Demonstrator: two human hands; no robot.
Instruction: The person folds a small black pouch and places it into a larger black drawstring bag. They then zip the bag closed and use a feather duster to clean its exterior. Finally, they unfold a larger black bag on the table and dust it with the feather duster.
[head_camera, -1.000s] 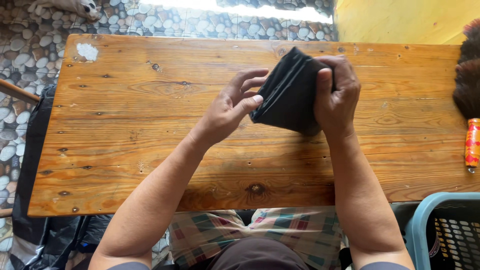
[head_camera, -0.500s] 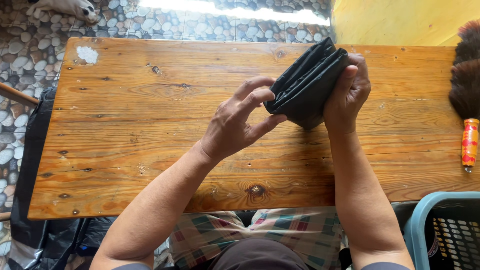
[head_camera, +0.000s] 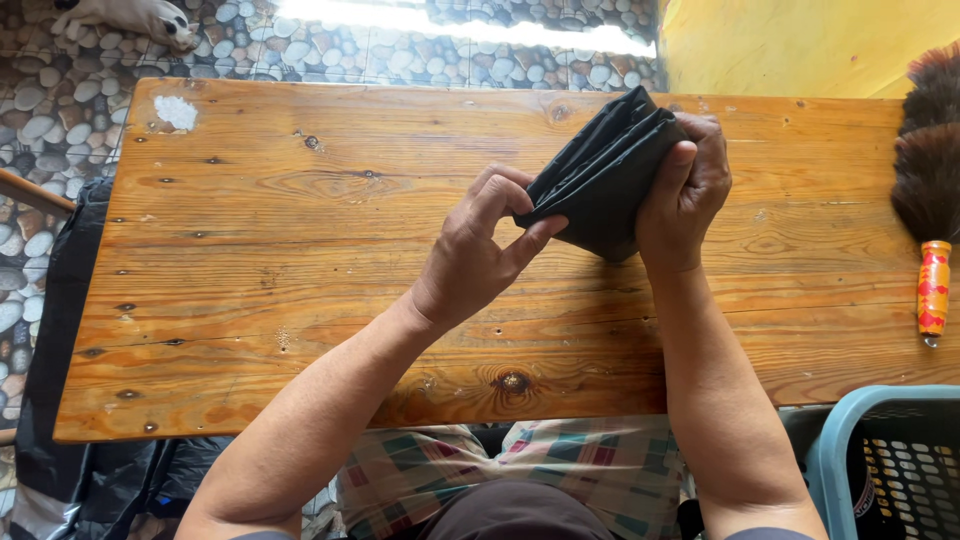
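Observation:
A folded black cloth (head_camera: 600, 175) is held just above a wooden table (head_camera: 300, 260), its layered edges facing up and left. My right hand (head_camera: 685, 195) grips its right side, thumb on top. My left hand (head_camera: 480, 250) pinches the cloth's lower left corner between thumb and fingers. Both forearms reach in from the near edge of the table.
A feather duster (head_camera: 930, 190) with an orange-red handle lies at the table's right end. A light blue plastic basket (head_camera: 885, 460) stands at the lower right. Black fabric (head_camera: 60, 400) hangs off the table's left side. The floor is pebble-patterned, with a white animal (head_camera: 130, 18) lying at top left.
The cloth has been tipped from lying flatter to standing on edge, and both hands have shifted slightly up and right with it. My left hand now pinches the lower corner.

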